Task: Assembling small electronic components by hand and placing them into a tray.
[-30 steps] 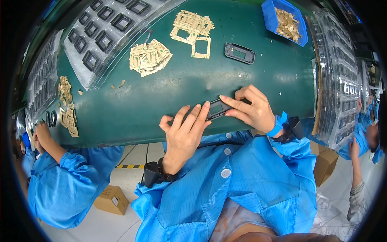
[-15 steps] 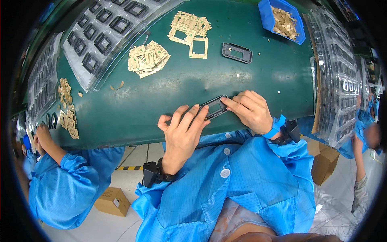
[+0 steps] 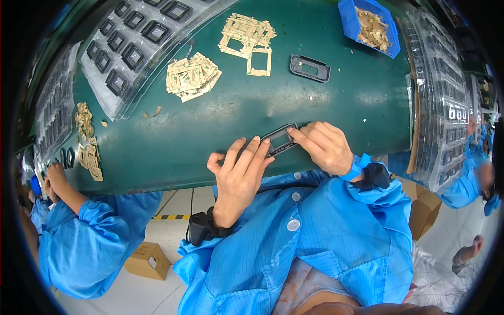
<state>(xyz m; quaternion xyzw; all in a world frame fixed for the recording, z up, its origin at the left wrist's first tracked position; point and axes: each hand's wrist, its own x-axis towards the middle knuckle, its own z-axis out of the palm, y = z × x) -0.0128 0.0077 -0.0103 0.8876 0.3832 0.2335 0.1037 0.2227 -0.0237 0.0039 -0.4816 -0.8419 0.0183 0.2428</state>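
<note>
A dark rectangular plastic housing (image 3: pixel 280 140) with a window opening lies tilted near the table's front edge, between my two hands. My left hand (image 3: pixel 239 170) grips its left end, the fingers bent over it and the thumb at the near side. The fingertips of my right hand (image 3: pixel 324 147) press on its upper right end. A second dark housing (image 3: pixel 310 69) of the same kind rests farther back on the green table (image 3: pixel 210 147). Beyond my left hand lie a heap of cream adhesive frames (image 3: pixel 191 77) and a looser stack of adhesive frames (image 3: pixel 245 34).
A blue bin (image 3: pixel 348 18) of tan paper scraps stands at the back right. Clear trays (image 3: pixel 441 94) are stacked along the right edge; another tray (image 3: pixel 100 86) of dark frames is at the back left. At left, a co-worker's hand (image 3: pixel 58 178) is beside scraps (image 3: pixel 84 121).
Both my hands stay on the housing with almost no movement. At the far right, a person's raised arm has come down.
</note>
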